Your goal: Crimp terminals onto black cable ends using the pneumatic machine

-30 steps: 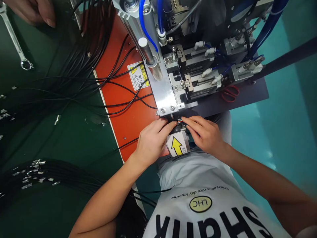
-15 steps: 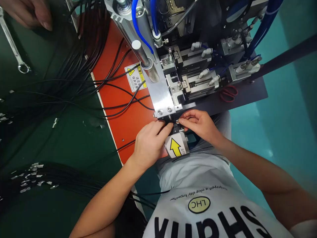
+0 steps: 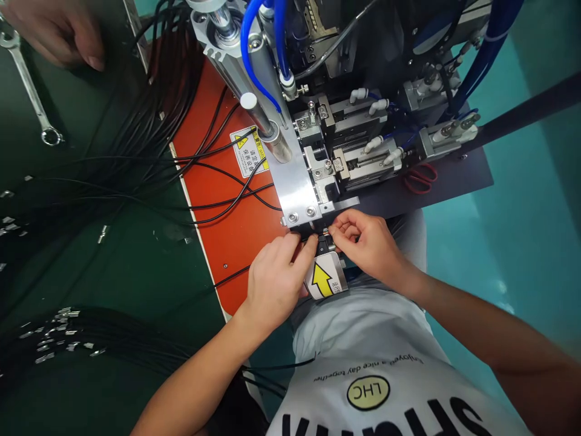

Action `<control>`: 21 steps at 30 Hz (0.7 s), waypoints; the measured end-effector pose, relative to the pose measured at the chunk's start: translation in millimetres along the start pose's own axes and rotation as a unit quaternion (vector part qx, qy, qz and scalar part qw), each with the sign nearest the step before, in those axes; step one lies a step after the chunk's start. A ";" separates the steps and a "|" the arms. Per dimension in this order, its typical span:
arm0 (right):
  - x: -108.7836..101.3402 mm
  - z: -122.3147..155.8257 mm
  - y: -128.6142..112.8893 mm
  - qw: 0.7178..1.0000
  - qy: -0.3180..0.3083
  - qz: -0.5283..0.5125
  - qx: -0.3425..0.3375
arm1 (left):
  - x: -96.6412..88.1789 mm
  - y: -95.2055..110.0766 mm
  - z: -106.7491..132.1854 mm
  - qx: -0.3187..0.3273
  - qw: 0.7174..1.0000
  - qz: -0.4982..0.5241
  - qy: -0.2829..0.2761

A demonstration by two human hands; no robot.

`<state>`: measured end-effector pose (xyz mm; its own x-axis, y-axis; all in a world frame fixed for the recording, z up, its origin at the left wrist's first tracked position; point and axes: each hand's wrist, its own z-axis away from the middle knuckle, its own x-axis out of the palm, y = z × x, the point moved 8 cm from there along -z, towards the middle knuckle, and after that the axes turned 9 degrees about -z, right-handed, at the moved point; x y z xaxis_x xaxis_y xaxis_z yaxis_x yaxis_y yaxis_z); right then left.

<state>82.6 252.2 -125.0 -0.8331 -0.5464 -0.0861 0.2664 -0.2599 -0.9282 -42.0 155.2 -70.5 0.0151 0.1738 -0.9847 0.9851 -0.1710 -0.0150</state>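
Observation:
Both my hands meet at the front of a metal pressing machine (image 3: 290,188) with a silver plate. My left hand (image 3: 276,275) is closed at the slot below the plate, thumb and index finger pressed down. A black cable (image 3: 232,277) runs in from the left and passes under this hand. My right hand (image 3: 370,245) pinches a tiny metal connector (image 3: 325,231) beside the slot; the fingertips partly cover it. Just below the fingers is a small guard with a yellow arrow label (image 3: 323,277).
Bundles of black cables (image 3: 154,103) with metal ends lie on the dark green table (image 3: 149,278). A wrench (image 3: 34,91) and another person's hand (image 3: 63,33) are at the upper left. Red-handled scissors (image 3: 420,178) rest on the machine base. Blue air hoses (image 3: 258,54) rise above.
The view has shifted slightly, so everything sits a little lower. Both hands stay at the slot, with only small finger movement.

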 end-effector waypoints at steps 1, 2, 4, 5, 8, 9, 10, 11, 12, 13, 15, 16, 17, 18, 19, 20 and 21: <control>-0.3 -0.6 6.9 0.999 -0.017 -0.041 0.029 | 0.1 0.0 0.1 -0.001 1.000 0.005 -0.002; -0.8 -1.2 14.0 0.994 -0.033 -0.083 0.059 | 0.0 -0.2 0.0 -0.003 1.000 0.011 -0.004; -2.9 -2.4 23.5 0.984 -0.054 -0.136 0.100 | 0.0 -0.5 -0.8 -0.007 1.000 0.028 -0.011; -3.9 -3.1 25.4 0.982 -0.058 -0.142 0.108 | 0.0 -0.6 -1.4 -0.009 0.999 0.035 -0.014; 0.9 -4.3 23.4 0.983 -0.079 -0.131 0.105 | 0.5 0.0 -3.2 -0.008 0.998 0.051 -0.021; 3.6 -4.8 21.8 0.983 -0.082 -0.130 0.100 | 1.2 0.2 -3.8 -0.006 0.998 0.056 -0.024; 6.2 -5.5 20.5 0.983 -0.081 -0.133 0.095 | 2.0 0.2 -4.4 -0.004 0.998 0.060 -0.026; 8.7 -6.3 19.8 0.982 -0.080 -0.140 0.092 | 3.0 0.1 -4.9 -0.002 0.997 0.066 -0.028; 11.1 -7.1 20.0 0.981 -0.080 -0.152 0.093 | 3.9 -0.3 -5.5 0.000 0.997 0.072 -0.028; 13.4 -7.8 21.0 0.978 -0.083 -0.167 0.097 | 4.5 -1.0 -5.9 0.001 0.996 0.081 -0.027; 17.6 -8.5 24.4 0.969 -0.094 -0.198 0.115 | 4.4 -3.8 -5.7 -0.006 0.994 0.108 -0.018; 19.0 -8.6 25.8 0.964 -0.099 -0.211 0.124 | 3.9 -6.0 -4.5 -0.016 0.992 0.126 -0.014; 19.4 -8.7 26.8 0.961 -0.101 -0.222 0.130 | 3.7 -8.6 -2.2 -0.032 0.989 0.147 -0.013; 19.3 -8.8 27.0 0.959 -0.100 -0.227 0.133 | 3.6 -11.1 1.6 -0.052 0.985 0.166 -0.014; 18.8 -8.8 26.8 0.959 -0.098 -0.229 0.133 | 3.4 -13.1 6.8 -0.074 0.981 0.179 -0.016; 18.0 -8.7 26.4 0.960 -0.095 -0.228 0.132 | 2.9 -14.2 13.4 -0.096 0.978 0.182 -0.018; 17.4 -8.5 26.2 0.961 -0.091 -0.226 0.132 | 2.2 -14.2 20.8 -0.116 0.977 0.176 -0.020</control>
<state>71.0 242.7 -153.9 -0.8006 -0.4541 0.3909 0.0306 -0.6825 -0.7303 -59.5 137.8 -76.0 0.3572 0.1045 -0.9282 0.9328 0.0116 0.3602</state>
